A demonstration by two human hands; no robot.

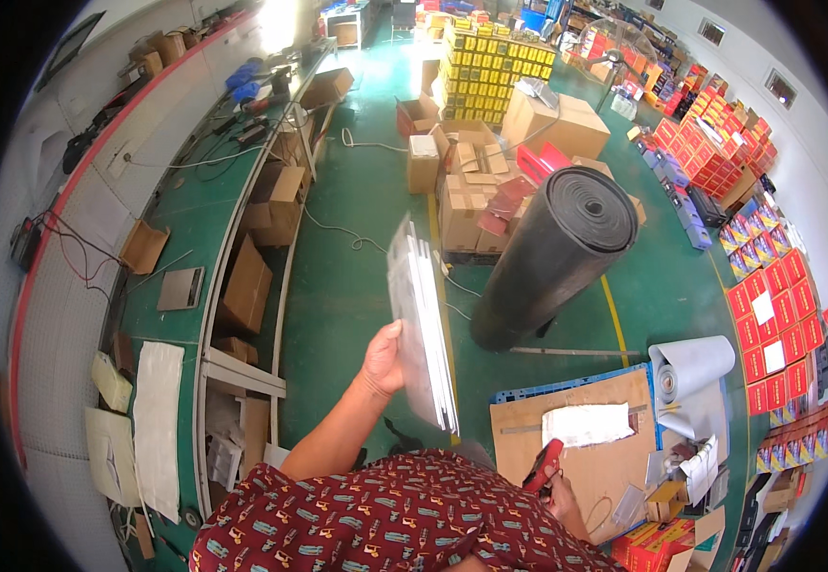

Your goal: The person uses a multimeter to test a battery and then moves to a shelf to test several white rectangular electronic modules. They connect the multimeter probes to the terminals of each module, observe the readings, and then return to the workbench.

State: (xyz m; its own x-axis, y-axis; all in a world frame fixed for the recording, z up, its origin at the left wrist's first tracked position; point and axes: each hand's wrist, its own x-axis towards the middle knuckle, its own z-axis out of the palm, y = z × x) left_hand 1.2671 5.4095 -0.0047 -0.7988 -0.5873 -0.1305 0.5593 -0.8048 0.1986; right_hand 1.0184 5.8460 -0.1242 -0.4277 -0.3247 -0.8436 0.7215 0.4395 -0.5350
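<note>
My left hand (pixel 384 358) is closed on the near left side of a few thin, flat grey-white panels (pixel 418 324). They are held on edge, clear of the floor, with their pale edges side by side. Low on the right, my right hand (pixel 561 498) grips a red and black hand tool (pixel 543 465), whose exact kind I cannot make out. Beyond that tool, a white sheet (pixel 585 425) lies on a large brown cardboard sheet (pixel 519 440) over a blue pallet.
A thick black rubber roll (pixel 547 267) stands ahead to the right. Behind it are cardboard boxes (pixel 466 212) and stacked yellow-black boxes (pixel 495 67). A long green workbench (pixel 181 315) runs along the left. Red cartons (pixel 774 324) line the right wall, near a grey-white roll (pixel 690 367).
</note>
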